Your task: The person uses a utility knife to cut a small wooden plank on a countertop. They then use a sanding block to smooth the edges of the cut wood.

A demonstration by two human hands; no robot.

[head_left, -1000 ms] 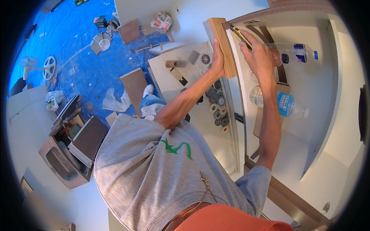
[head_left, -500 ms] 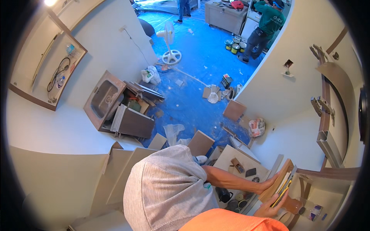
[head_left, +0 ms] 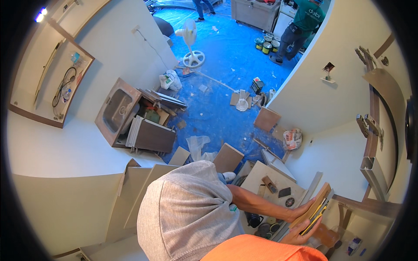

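Note:
My left hand [head_left: 303, 212] is wrapped against a light brown wooden piece [head_left: 321, 196], its forearm coming from under grey fabric. Beside it, my right hand [head_left: 298, 233] grips a slim yellow-and-black tool [head_left: 320, 216] lying along the wood; its exact kind is too small to tell. A grey strip runs along the wood's far edge. Both hands are close together at the lower right. Near them, a wood plane [head_left: 269, 184], a dark flat block [head_left: 284, 192] and a small round disc [head_left: 290, 202] lie on a pale board [head_left: 256, 172].
A dark cylindrical item [head_left: 253, 219] and an orange-tinted bottle [head_left: 325, 235] are near my hands. Leftward, a sink unit [head_left: 114, 108] stands by stacked panels. A white fan [head_left: 190, 41] stands on blue sheeting [head_left: 209, 104]. A person in green [head_left: 302, 21] works at the back right.
My hands and the wooden piece have shifted slightly, the yellow-and-black tool turning with them. The view has tilted a little. A person at the back has stepped.

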